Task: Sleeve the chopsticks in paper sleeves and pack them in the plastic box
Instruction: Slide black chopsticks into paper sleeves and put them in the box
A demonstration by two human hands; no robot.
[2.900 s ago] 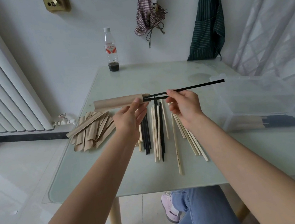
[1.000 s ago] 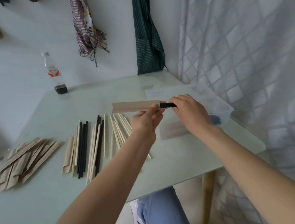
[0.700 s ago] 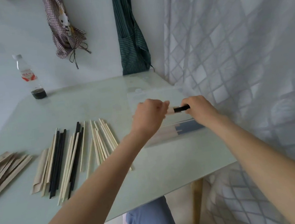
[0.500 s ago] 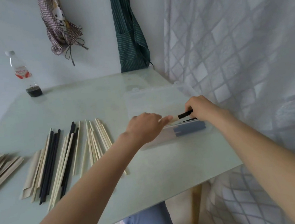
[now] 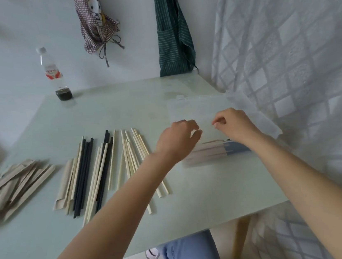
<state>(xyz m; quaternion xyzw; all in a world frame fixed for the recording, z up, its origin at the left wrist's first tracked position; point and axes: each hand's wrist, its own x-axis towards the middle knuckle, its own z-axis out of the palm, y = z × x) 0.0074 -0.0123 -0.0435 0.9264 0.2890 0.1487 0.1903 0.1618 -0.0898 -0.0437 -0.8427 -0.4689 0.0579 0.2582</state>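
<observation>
Plastic box (image 5: 195, 109) (fingers (image 5: 218, 122) curled above).

White wall (image 5: 17, 62) behind a pale glass table (image 5: 102, 107) — sheer curtain (image 5: 289, 50) at right.

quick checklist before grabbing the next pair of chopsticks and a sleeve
1. Left hand free, holding nothing: ok.
2. Right hand free, fingers loosely curled, nothing in its grip: ok.
3. Sleeved chopsticks lie inside the plastic box: ok.
4. Loose chopsticks remain on the table: ok.
5. Empty paper sleeves piled at the left: ok.
6. Matching pair easy to pick out: cannot tell; black and pale sticks are mixed.
</observation>
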